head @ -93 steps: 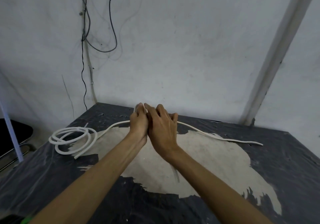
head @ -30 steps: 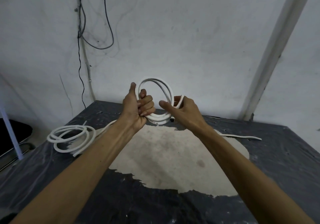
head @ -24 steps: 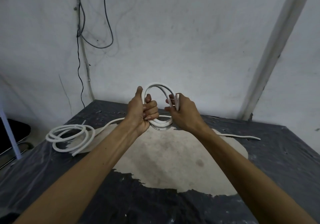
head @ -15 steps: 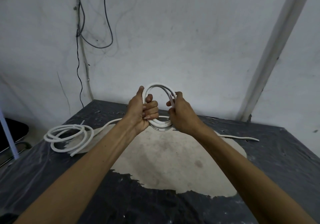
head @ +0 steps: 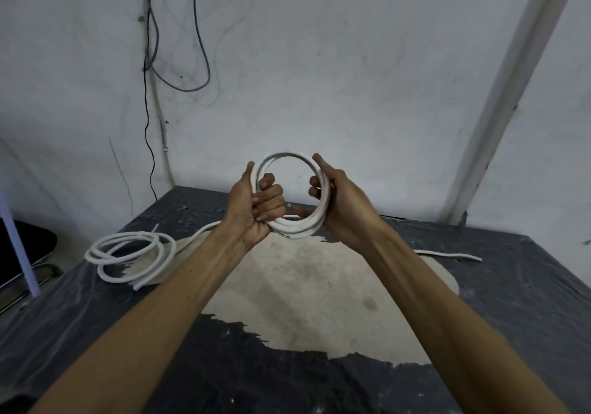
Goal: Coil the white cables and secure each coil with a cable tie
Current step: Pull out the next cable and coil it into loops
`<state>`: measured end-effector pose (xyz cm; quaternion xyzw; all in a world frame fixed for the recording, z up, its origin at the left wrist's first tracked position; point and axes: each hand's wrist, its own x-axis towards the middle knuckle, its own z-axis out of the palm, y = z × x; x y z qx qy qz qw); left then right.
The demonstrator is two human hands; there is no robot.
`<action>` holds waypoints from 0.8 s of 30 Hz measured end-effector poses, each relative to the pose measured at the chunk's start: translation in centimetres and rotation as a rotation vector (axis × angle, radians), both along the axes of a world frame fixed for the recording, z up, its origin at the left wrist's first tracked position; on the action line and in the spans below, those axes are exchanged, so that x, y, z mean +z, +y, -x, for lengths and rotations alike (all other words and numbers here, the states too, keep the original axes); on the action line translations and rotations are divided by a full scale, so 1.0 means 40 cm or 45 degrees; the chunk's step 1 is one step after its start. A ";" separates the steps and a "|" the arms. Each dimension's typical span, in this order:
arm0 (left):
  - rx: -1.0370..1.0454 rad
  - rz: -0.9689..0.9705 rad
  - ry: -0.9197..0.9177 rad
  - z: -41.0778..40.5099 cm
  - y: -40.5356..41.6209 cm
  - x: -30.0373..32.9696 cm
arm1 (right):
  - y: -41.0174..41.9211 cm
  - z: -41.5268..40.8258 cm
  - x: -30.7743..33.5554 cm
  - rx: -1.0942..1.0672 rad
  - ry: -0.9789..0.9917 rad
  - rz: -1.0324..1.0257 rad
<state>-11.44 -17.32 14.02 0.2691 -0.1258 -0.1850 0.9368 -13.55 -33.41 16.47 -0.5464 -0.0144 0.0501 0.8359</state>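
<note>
A round coil of white cable (head: 295, 228) is held upright above the table's far middle. My left hand (head: 256, 209) grips its left side in a fist. My right hand (head: 339, 202) wraps its right side, thumb up along the loop. A loose tail of white cable (head: 447, 255) lies on the table to the right, behind my right forearm. A second, loosely looped white cable (head: 131, 257) lies flat at the table's left, with a strand running toward my left hand. No cable tie is visible.
The table (head: 511, 301) has a dark, worn top with a large pale patch in the middle. Dark wires (head: 150, 62) hang on the wall behind. A pale post (head: 499, 100) leans at the right. A black seat (head: 28, 247) stands off the left edge.
The cable went from lying stretched on the table to a coil lifted in both hands. Over the last second the loops have been drawn into a rounder, tidier ring, and the right tail has shortened.
</note>
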 end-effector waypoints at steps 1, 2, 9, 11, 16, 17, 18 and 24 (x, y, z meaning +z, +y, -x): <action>-0.017 -0.003 -0.012 -0.001 0.002 0.006 | -0.007 0.002 0.002 0.063 -0.034 -0.097; -0.044 -0.005 -0.024 -0.002 0.006 0.013 | -0.015 0.004 0.004 0.120 -0.078 -0.174; -0.338 -0.070 -0.047 -0.018 0.033 0.023 | -0.038 0.023 0.016 0.368 -0.176 -0.040; -0.327 -0.103 -0.034 -0.016 0.032 0.023 | -0.034 0.019 0.014 0.320 -0.095 -0.035; 0.136 -0.410 0.061 -0.004 -0.007 0.046 | -0.002 -0.012 -0.044 -0.116 -0.106 0.404; 0.268 -0.498 0.062 -0.007 -0.017 0.050 | 0.006 -0.017 -0.057 -0.206 -0.163 0.508; 0.398 -0.587 0.053 -0.012 -0.025 0.053 | 0.009 -0.021 -0.066 -0.277 -0.224 0.593; 0.818 -0.972 -0.018 -0.034 -0.013 0.058 | -0.036 0.010 -0.047 -0.005 -0.205 0.672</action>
